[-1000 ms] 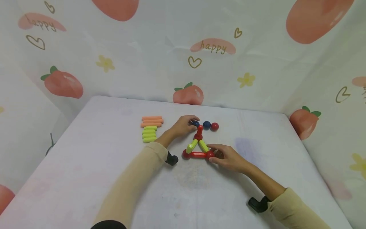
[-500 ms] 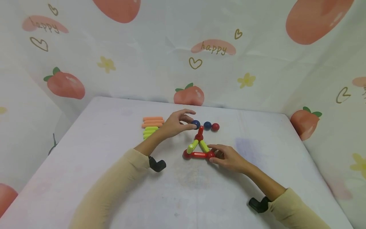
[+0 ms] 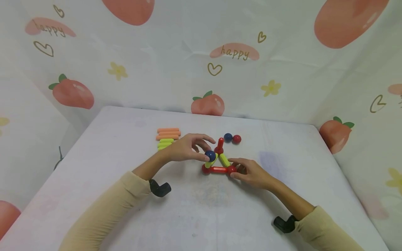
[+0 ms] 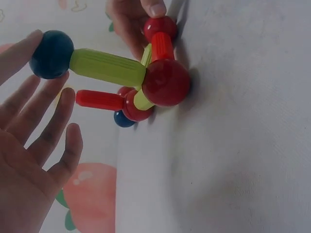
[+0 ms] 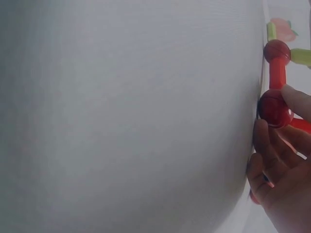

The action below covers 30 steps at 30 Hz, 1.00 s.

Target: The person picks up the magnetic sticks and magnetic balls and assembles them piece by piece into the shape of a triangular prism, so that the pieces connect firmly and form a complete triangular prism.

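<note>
Since the earlier views, I noted that the left hand had brought the glossy dark-blue ball from beside the far loose balls to the top of the ribbed yellow-green stick. That hand pinched it between thumb and fingers. I judged the stick nearly capped, firm seating unconfirmed. The right hand gripped the smooth red corner ball; left of it lay a straight red rod. All parts appeared hard plastic.
</note>
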Tool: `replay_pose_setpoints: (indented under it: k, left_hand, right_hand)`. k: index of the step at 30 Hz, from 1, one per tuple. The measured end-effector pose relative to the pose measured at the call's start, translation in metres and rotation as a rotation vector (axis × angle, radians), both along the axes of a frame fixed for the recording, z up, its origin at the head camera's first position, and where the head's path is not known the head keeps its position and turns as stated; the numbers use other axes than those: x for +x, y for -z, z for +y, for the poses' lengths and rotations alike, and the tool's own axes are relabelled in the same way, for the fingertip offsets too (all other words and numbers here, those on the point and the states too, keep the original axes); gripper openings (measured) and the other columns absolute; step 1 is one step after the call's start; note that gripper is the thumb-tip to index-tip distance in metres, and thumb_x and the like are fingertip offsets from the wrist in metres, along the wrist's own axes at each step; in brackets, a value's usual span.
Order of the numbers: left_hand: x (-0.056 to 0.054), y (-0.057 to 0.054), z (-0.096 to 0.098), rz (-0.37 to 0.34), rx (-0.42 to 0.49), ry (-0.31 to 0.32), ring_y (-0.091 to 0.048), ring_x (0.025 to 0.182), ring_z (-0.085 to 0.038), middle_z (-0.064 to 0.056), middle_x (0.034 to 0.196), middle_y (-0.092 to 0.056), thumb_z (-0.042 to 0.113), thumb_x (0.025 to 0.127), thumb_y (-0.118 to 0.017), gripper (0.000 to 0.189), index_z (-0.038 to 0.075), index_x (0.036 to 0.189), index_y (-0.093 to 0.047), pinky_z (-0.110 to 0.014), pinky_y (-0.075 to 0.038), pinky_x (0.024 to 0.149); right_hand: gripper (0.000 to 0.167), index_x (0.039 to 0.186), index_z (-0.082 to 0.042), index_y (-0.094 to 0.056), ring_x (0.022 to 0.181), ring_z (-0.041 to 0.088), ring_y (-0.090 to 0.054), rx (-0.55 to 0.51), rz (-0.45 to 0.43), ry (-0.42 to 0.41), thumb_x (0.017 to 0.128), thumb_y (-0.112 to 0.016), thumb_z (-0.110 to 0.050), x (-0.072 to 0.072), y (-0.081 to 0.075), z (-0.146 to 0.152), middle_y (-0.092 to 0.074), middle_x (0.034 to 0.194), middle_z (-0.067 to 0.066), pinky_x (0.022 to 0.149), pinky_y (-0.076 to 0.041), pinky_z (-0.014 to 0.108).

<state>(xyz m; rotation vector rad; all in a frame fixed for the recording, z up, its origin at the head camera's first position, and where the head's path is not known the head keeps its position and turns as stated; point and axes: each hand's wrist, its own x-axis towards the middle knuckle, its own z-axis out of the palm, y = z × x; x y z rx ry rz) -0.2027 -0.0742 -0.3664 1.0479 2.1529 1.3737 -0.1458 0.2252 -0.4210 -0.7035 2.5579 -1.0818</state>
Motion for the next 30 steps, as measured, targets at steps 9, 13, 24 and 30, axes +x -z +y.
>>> replay_pose_setpoints:
  k: [9, 13, 24, 30]
  left_hand:
    - [-0.016, 0.008, 0.005, -0.024, 0.056, -0.013, -0.067, 0.107, -0.026, -0.014, 0.111, -0.071, 0.017, 0.094, -0.066, 0.037, 0.007, 0.129, -0.060, -0.041, -0.054, 0.093]
    - [-0.034, 0.015, 0.010, -0.035, 0.061, -0.084, -0.066, 0.108, -0.034, -0.022, 0.114, -0.069, 0.015, 0.097, -0.064, 0.031, 0.005, 0.126, -0.062, -0.046, -0.052, 0.095]
    - [-0.086, 0.033, 0.027, 0.071, -0.198, -0.172, -0.067, 0.103, -0.024, -0.010, 0.109, -0.071, 0.012, 0.094, -0.069, 0.035, 0.002, 0.127, -0.064, -0.035, -0.055, 0.091]
    - [-0.098, 0.037, 0.046, 0.109, -0.233, -0.191, -0.063, 0.114, -0.025, -0.013, 0.122, -0.068, 0.014, 0.095, -0.068, 0.037, 0.004, 0.130, -0.063, -0.036, -0.051, 0.097]
  right_hand:
    - [0.056, 0.138, 0.001, -0.055, 0.088, 0.017, -0.062, 0.009, -0.004, 0.005, 0.091, -0.073, -0.022, 0.001, 0.000, 0.001, -0.068, 0.111, 0.009, 0.073, -0.054, 0.024]
    - [0.056, 0.139, 0.001, -0.054, 0.089, 0.017, -0.062, 0.012, -0.004, 0.002, 0.091, -0.073, -0.022, 0.000, 0.000, 0.001, -0.068, 0.111, 0.009, 0.073, -0.054, 0.024]
    - [0.056, 0.140, -0.002, -0.055, 0.089, 0.016, -0.062, 0.012, -0.015, 0.002, 0.091, -0.074, -0.024, -0.001, 0.000, 0.000, -0.068, 0.110, 0.006, 0.073, -0.054, 0.024]
    - [0.056, 0.139, -0.002, -0.055, 0.089, 0.016, -0.062, 0.000, -0.004, 0.005, 0.091, -0.074, -0.023, -0.001, 0.001, 0.001, -0.068, 0.110, 0.005, 0.073, -0.054, 0.023]
